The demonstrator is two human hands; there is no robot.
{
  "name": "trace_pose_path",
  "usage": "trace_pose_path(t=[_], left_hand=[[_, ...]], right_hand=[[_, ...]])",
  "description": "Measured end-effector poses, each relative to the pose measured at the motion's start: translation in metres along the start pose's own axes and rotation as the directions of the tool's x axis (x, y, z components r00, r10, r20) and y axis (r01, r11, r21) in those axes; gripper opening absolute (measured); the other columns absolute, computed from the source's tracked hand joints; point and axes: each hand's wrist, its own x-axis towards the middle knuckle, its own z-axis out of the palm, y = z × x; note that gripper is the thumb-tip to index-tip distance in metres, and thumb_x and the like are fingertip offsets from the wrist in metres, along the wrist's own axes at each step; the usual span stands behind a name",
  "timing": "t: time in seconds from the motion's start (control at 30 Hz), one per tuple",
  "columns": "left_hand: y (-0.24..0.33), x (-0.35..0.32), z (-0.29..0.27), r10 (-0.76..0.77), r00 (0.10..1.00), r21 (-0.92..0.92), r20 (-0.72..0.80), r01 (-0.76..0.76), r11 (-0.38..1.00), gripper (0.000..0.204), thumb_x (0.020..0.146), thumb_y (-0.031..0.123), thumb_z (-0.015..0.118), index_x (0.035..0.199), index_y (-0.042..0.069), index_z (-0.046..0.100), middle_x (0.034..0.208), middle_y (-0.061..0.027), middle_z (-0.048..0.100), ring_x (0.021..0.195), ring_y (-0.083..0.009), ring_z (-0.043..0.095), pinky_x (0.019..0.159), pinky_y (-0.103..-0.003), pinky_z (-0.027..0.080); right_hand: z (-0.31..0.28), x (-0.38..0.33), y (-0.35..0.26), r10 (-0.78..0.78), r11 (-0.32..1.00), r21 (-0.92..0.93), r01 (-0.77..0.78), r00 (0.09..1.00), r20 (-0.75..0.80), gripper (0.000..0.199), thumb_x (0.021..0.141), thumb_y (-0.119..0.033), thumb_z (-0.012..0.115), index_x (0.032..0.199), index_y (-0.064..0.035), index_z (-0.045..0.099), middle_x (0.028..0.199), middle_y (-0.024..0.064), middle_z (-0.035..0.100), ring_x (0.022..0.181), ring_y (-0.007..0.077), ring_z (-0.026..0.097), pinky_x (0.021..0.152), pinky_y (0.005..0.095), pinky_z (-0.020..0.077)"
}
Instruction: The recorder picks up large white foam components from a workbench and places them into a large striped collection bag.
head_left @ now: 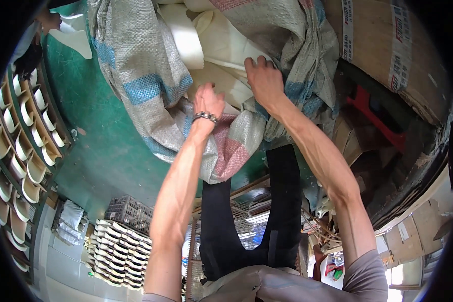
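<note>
In front of me a large woven sack (153, 90), grey-white with blue and pink patches, lies with its mouth gaping. Pale cream curved pieces (189, 43) fill it, some rolled and some flatter. My left hand (210, 102), a beaded bracelet at its wrist, rests at the sack's near rim, its fingers apart over the cream material. Farther right, my right hand (264, 80) reaches onto the pieces beside the sack's right side, fingers spread and bent. Nothing visibly lifts in either hand; the fingertips' contact is partly hidden.
The sack lies on a green surface (85, 151). Racks of curved cream pieces (27, 173) stand at left; stacked wavy pieces (118, 256) sit lower left. Large cardboard boxes (372, 45) and a red frame part (372, 113) are at right. Another person's hand (49, 21) appears upper left.
</note>
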Motion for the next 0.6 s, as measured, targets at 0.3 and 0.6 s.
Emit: trace_pose_path(t=[0.3,0.6], left_hand=[[0.018,0.051,0.056,-0.265,0.918,-0.902,0.295,0.359,0.241,0.057,0.092,0.025,0.069,0.139,0.002,0.048,0.121,-0.0068,0.06,0.107,-0.0231,0.058,0.096,-0.039,0.052],[0.039,0.061,0.075,-0.14,0.947,-0.917,0.291,0.234,-0.324,0.045,0.077,0.006,0.057,0.122,0.01,0.058,0.114,-0.0018,0.059,0.104,-0.0217,0.057,0.101,-0.05,0.04]], right_hand=[[0.043,-0.066,0.059,0.243,0.804,0.585,-0.103,0.956,-0.165,0.077,0.074,-0.003,0.08,0.143,-0.0055,0.047,0.143,0.0237,0.046,0.128,0.0447,0.049,0.103,0.0476,0.0473],[0.053,-0.053,0.092,0.271,0.934,0.246,-0.258,0.962,-0.019,0.095,0.074,-0.019,0.081,0.156,-0.0167,0.033,0.145,0.023,0.046,0.117,0.0428,0.059,0.09,0.0509,0.0538]])
